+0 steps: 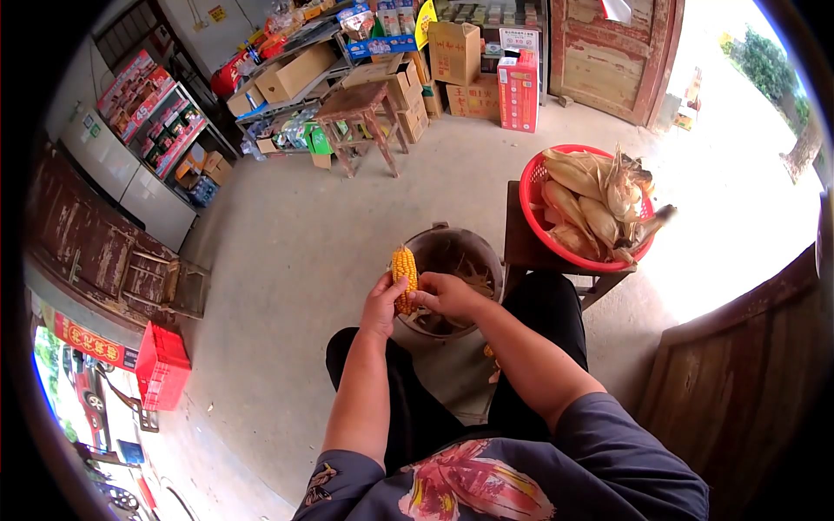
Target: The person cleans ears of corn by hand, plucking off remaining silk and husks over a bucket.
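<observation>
The left hand clamps 1 corn cob; the right hand touches it, grip unclear. Likely light, stiff, best held mid-length.

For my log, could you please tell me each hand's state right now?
Left hand: holding the husked corn cob.
Right hand: against the cob's lower part; its grip cannot be told.

Grey floor, peeling brown door, daylight flooding the right — a wooden stool farther back.
</observation>
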A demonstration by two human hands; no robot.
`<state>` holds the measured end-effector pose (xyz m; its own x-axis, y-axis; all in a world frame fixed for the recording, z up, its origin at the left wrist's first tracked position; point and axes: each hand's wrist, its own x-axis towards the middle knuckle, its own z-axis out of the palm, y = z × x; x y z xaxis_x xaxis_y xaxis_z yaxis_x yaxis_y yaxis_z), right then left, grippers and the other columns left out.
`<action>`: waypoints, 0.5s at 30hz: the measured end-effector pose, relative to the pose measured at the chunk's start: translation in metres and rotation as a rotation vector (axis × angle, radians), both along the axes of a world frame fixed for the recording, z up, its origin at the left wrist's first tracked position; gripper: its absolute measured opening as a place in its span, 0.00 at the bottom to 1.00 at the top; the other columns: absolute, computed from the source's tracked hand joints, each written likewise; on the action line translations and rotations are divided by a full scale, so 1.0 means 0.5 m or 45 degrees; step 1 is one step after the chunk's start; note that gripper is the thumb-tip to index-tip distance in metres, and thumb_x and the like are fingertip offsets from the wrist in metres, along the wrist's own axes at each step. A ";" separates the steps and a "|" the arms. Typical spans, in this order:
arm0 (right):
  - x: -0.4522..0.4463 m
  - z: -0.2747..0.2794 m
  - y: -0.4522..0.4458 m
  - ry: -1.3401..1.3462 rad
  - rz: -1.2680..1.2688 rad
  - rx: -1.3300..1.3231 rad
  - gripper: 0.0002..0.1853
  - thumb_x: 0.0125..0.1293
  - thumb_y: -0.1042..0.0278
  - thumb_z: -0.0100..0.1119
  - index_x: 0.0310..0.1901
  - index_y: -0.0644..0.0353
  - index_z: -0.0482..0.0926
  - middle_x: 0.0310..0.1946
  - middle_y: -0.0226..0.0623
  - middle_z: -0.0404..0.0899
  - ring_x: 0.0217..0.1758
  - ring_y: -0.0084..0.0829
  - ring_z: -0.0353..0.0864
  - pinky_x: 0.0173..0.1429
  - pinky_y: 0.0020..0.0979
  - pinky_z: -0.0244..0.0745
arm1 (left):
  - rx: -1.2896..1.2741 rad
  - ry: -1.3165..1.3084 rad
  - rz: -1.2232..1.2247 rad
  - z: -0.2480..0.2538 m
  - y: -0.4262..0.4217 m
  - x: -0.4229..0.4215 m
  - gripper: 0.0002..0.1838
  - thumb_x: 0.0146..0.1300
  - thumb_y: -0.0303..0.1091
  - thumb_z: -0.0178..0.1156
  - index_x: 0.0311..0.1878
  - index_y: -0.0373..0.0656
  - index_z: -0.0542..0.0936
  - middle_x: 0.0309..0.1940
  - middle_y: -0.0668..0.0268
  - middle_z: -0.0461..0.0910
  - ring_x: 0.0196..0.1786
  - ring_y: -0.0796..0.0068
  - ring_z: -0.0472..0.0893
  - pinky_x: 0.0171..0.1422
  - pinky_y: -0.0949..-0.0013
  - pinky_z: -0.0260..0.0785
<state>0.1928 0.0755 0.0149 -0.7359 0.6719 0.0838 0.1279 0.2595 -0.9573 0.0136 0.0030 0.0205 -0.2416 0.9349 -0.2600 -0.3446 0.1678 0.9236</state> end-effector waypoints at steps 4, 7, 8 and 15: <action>-0.010 -0.016 0.002 0.134 0.025 -0.395 0.19 0.71 0.51 0.62 0.40 0.64 0.79 0.28 0.39 0.81 0.31 0.31 0.79 0.40 0.35 0.75 | 0.014 -0.026 -0.040 0.005 -0.002 0.009 0.21 0.72 0.38 0.61 0.64 0.41 0.75 0.52 0.67 0.81 0.52 0.75 0.81 0.58 0.69 0.74; -0.010 -0.018 0.009 0.169 -0.174 -0.120 0.15 0.69 0.57 0.61 0.39 0.63 0.80 0.27 0.40 0.81 0.30 0.31 0.80 0.40 0.35 0.76 | 0.020 -0.044 -0.025 0.003 -0.001 0.008 0.22 0.71 0.38 0.62 0.64 0.38 0.76 0.52 0.67 0.81 0.51 0.76 0.81 0.56 0.71 0.73; -0.003 -0.017 0.015 0.073 -0.267 -0.076 0.13 0.69 0.58 0.60 0.40 0.61 0.81 0.28 0.41 0.82 0.31 0.33 0.81 0.40 0.35 0.76 | 0.024 -0.064 -0.027 0.000 -0.001 0.007 0.23 0.71 0.38 0.62 0.64 0.37 0.76 0.53 0.66 0.81 0.51 0.76 0.80 0.56 0.73 0.73; 0.022 -0.036 0.048 -0.477 -0.582 0.169 0.13 0.67 0.61 0.59 0.50 0.54 0.82 0.39 0.45 0.84 0.49 0.46 0.84 0.52 0.47 0.77 | 0.014 -0.044 -0.003 0.004 0.000 0.005 0.19 0.73 0.38 0.58 0.61 0.37 0.76 0.46 0.62 0.84 0.47 0.72 0.83 0.54 0.69 0.74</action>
<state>0.2036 0.0993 -0.0032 -0.3707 0.9285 -0.0208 0.5769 0.2126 -0.7887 0.0162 0.0029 0.0223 -0.2301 0.9384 -0.2576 -0.3759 0.1585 0.9130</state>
